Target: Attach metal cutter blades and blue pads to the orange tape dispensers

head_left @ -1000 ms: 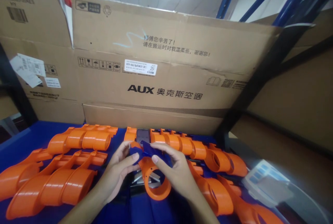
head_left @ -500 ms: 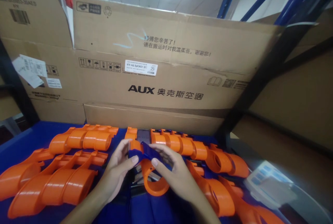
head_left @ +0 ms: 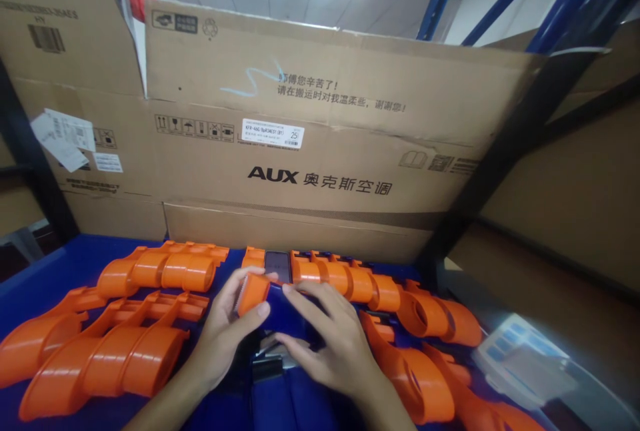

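An orange tape dispenser [head_left: 253,293] is held in front of me, its serrated edge facing left. My left hand [head_left: 231,324] grips its orange end between thumb and fingers. Dark blue material [head_left: 284,311] lies against the orange end and hides most of the rest of the dispenser. My right hand [head_left: 333,337] has its fingers spread over the right side of the blue material, with the thumb below; whether it grips it is unclear. Below the hands, a dark blue stack [head_left: 293,394] lies beside a black strip and some silvery pieces [head_left: 273,349].
Rows of orange dispensers stand at left [head_left: 107,357] and right [head_left: 350,281] on the blue surface [head_left: 30,277]. A phone [head_left: 277,265] lies behind my hands. Cardboard [head_left: 320,197] forms the back wall. A pale device [head_left: 523,357] sits at right.
The dispenser has turned, so its orange ring no longer shows below and its serrated orange end does. My right fingers have moved over the blue material and spread.
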Demonstrator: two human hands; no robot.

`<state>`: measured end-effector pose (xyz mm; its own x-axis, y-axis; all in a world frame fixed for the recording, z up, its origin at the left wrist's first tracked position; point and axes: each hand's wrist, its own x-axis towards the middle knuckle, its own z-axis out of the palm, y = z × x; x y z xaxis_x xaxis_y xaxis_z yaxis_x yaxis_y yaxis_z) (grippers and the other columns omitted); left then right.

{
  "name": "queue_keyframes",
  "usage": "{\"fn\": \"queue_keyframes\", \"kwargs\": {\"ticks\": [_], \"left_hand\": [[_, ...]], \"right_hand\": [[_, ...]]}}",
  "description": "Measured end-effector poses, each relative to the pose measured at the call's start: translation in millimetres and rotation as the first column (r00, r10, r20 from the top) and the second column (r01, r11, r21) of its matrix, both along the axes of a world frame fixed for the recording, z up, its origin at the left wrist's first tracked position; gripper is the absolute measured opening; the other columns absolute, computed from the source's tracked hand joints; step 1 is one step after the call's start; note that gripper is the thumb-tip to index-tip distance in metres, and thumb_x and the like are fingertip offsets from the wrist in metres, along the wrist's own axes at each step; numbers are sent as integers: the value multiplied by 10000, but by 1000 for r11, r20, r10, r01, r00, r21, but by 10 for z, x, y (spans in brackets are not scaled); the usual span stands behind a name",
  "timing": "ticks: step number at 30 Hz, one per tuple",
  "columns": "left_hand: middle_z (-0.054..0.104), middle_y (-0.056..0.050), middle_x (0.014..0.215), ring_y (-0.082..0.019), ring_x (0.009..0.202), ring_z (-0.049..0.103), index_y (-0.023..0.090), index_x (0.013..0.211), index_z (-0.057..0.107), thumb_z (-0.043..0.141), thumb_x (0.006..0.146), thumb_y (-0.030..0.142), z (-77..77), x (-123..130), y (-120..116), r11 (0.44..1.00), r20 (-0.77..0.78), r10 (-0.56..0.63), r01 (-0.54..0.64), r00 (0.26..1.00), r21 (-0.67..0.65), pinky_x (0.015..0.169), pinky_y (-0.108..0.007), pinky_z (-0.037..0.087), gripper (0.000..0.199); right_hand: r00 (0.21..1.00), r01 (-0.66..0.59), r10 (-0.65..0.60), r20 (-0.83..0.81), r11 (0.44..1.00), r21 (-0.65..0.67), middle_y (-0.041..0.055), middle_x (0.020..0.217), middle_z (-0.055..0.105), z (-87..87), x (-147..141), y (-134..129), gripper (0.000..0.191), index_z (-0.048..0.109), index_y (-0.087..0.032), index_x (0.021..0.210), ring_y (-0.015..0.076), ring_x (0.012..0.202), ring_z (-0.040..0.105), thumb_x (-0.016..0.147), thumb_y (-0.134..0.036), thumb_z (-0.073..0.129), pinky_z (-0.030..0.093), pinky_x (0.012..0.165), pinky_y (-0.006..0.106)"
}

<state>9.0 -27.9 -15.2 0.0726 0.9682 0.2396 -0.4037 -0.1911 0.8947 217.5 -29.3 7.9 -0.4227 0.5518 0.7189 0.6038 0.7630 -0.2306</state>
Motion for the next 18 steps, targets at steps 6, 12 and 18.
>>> {"fn": "queue_keyframes", "kwargs": {"ticks": [6,12,18], "left_hand": [[736,-38,1195,-269,1161,651,282,1118,632,825,787,297,-16,9,0,986,-98,158,-152,983,70,1001,-325,463,383],[747,-32,1165,-249,1134,667,264,1097,635,805,796,272,-59,-4,27,970,-127,214,-195,969,146,996,-332,471,346],[745,-20,1142,-222,1098,677,261,1094,628,792,811,251,-73,-10,11,959,-134,241,-214,961,187,965,-308,478,327]], "right_hand": [[997,9,-19,81,993,114,128,1232,706,-28,-24,-22,577,598,-309,1405,315,1125,676,859,-358,777,539,970,496],[997,-15,1,73,983,185,140,1219,690,-56,-49,-9,568,599,-262,1394,299,1100,676,861,-338,778,577,918,470],[997,-28,13,71,977,210,154,1206,680,-40,-75,-9,564,618,-224,1370,304,1087,674,844,-322,793,590,895,466]]}}
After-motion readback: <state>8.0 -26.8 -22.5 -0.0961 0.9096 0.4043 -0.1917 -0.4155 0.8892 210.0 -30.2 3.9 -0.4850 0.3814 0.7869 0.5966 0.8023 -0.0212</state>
